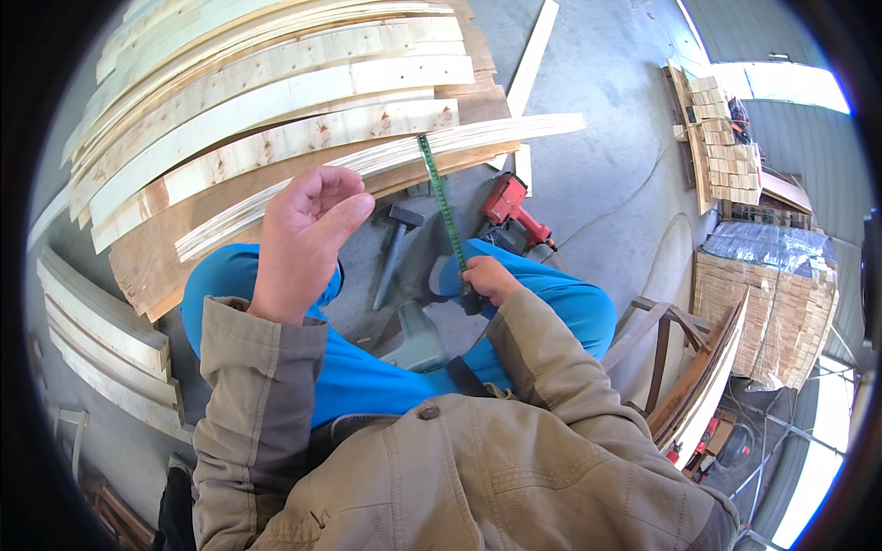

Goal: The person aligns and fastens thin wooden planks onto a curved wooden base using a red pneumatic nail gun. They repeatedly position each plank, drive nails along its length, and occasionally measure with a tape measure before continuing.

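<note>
My right hand (493,277) is closed around the lower end of a tape measure (442,196), just over my right thigh. Its green blade runs up and away to a long stack of thin wooden strips (501,134), and its far end meets the stack's near side. The case is mostly hidden by my fingers. My left hand (305,237) is raised over the near edge of the stack, with bent fingers, the thumb held apart and nothing in the grip. The strips lie on a wooden board (152,262).
Between my legs lies a hammer (395,253), with a red nail gun (508,204) beyond it. Long planks (303,92) cover the far left. Curved wooden pieces (110,354) are stacked at left. Wrapped wood bundles (763,285) stand at right. A low stool (415,340) is beneath me.
</note>
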The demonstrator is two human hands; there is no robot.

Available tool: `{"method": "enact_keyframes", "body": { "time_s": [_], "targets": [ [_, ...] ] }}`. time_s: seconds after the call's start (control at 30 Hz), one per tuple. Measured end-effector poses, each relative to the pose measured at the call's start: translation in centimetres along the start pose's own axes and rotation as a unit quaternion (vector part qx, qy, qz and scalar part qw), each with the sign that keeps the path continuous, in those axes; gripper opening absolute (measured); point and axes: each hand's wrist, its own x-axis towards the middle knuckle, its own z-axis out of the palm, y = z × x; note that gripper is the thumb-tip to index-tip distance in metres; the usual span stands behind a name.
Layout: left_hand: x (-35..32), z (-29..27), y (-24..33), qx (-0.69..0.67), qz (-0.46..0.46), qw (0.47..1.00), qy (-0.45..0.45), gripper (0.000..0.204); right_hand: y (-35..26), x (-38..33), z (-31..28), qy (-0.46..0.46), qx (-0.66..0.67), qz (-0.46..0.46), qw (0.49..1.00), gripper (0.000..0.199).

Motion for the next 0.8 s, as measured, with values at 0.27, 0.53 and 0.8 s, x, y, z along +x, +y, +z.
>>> {"method": "enact_keyframes", "body": {
  "time_s": [0.27,0.53,0.8],
  "targets": [
    [-0.1,0.0,0.0,0.007,0.004,1.0,-0.006,0.02,-0.7,1.5,-6.5,0.037,-0.009,-0.004,0.999,0.022],
    [0.1,0.1,-0.1,0.036,-0.013,0.999,-0.011,0.022,4.3,3.1,-19.5,0.051,-0.316,0.009,0.947,0.034],
    [0.4,1.0,-0.2,0.049,-0.033,0.998,-0.029,0.025,6.1,3.5,-19.5,0.041,-0.309,0.035,0.95,0.035]
  ]
}}
